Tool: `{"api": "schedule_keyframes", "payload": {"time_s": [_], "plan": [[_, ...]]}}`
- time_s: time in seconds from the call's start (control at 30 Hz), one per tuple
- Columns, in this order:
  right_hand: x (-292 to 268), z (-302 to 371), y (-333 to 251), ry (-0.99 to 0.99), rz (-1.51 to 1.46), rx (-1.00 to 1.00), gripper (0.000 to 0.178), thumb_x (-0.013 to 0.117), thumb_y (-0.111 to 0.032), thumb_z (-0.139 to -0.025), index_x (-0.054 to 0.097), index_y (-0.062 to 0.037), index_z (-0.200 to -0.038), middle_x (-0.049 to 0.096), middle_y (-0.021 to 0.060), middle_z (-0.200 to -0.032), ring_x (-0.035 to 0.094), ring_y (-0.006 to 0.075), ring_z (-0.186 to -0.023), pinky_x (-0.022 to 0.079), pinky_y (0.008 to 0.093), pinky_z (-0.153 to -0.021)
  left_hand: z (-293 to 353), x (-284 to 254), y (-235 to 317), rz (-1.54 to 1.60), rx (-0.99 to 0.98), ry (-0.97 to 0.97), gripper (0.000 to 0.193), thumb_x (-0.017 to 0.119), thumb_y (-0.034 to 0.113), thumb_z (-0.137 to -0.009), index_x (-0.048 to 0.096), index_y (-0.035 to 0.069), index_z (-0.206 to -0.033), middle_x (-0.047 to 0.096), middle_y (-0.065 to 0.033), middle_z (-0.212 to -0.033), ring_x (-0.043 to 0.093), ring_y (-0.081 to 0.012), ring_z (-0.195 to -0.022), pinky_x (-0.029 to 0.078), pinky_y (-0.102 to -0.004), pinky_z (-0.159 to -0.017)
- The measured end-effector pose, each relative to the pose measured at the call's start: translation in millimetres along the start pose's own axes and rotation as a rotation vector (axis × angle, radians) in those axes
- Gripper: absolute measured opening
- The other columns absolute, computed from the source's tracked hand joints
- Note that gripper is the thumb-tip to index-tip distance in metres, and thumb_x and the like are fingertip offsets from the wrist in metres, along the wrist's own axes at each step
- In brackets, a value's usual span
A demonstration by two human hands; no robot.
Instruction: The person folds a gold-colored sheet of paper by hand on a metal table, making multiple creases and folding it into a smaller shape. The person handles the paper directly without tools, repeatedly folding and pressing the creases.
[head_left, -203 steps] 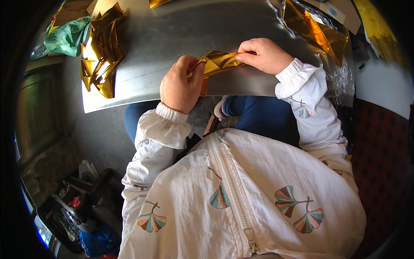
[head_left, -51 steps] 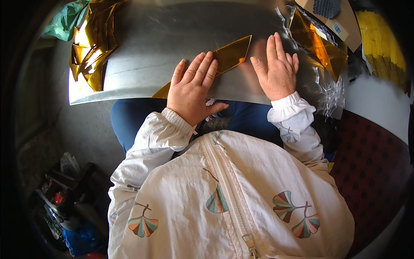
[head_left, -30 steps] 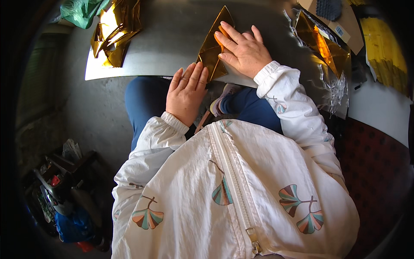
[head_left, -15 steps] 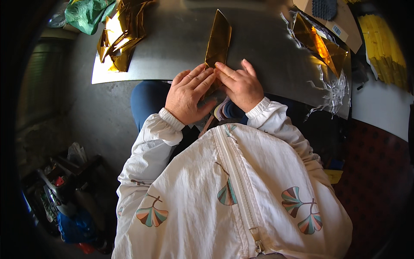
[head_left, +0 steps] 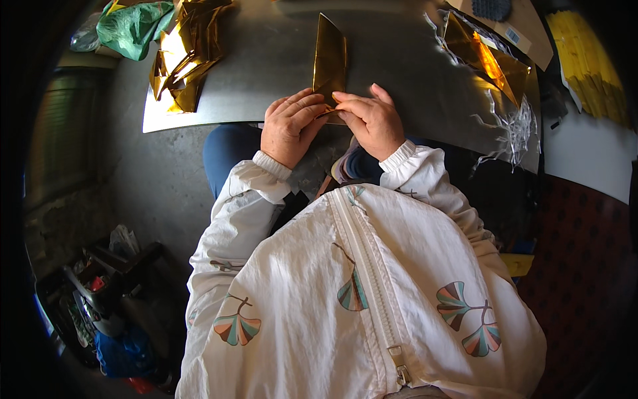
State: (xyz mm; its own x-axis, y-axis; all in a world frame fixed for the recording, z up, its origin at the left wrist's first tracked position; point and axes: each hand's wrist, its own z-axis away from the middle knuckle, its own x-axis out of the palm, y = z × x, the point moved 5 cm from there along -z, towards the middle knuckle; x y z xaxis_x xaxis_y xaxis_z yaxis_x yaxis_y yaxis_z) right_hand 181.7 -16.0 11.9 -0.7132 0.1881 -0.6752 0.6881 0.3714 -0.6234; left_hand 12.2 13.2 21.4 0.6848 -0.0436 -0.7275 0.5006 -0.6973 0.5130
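A folded piece of gold foil paper (head_left: 329, 58) lies on the metal tabletop, its pointed end away from me and its near end at my fingers. My left hand (head_left: 290, 128) curls its fingers over the left side of that near end, thumb tucked below. From the right, my right hand (head_left: 373, 122) pinches the same end between thumb and fingers, index raised a little apart. A small flap of foil shows turned up between the two hands. Fingers hide part of the fold.
At the far left sits a pile of folded gold foil (head_left: 189, 56) beside a green plastic bag (head_left: 135, 30). To the right lie another gold foil piece (head_left: 488, 56), silvery shredded strips (head_left: 512, 130), a cardboard box (head_left: 525, 30) and yellow sheets (head_left: 588, 63). The metal table's (head_left: 219, 110) near edge runs just below my hands.
My hands have gone from fingers stretched flat on the foil to curled around its near end. That end is now lifted into a small flap, and the foil stands slightly further left.
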Motion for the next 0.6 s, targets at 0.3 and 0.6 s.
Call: {"api": "schedule_keyframes", "payload": {"time_s": [0.3, 0.6], "plan": [[-4.7, 5.6, -2.0, -0.079, 0.007, -0.101, 0.009, 0.067, -0.015, -0.087, 0.068, -0.0108, -0.096, 0.071, 0.0016, -0.114, 0.069, 0.0207, -0.092, 0.037, 0.0446, -0.105, 7.1, -1.5, 13.1, -0.226, -0.012, 0.086, 0.027, 0.078, 0.017, -0.074, 0.074, 0.017, -0.100, 0.065, -0.0002, -0.099, 0.061, -0.0226, -0.101, 0.045, -0.0396, -0.085], [-3.9, 3.9, -1.9, -0.035, -0.034, -0.064, 0.014, 0.068, -0.023, -0.089, 0.070, -0.0100, -0.090, 0.073, 0.0029, -0.105, 0.069, 0.0211, -0.087, 0.041, 0.0427, -0.101, 5.0, -0.4, 11.7, -0.127, -0.059, 0.087, 0.023, 0.080, 0.023, -0.072, 0.075, 0.017, -0.094, 0.064, 0.0005, -0.095, 0.061, -0.0232, -0.095, 0.046, -0.0395, -0.082]]}}
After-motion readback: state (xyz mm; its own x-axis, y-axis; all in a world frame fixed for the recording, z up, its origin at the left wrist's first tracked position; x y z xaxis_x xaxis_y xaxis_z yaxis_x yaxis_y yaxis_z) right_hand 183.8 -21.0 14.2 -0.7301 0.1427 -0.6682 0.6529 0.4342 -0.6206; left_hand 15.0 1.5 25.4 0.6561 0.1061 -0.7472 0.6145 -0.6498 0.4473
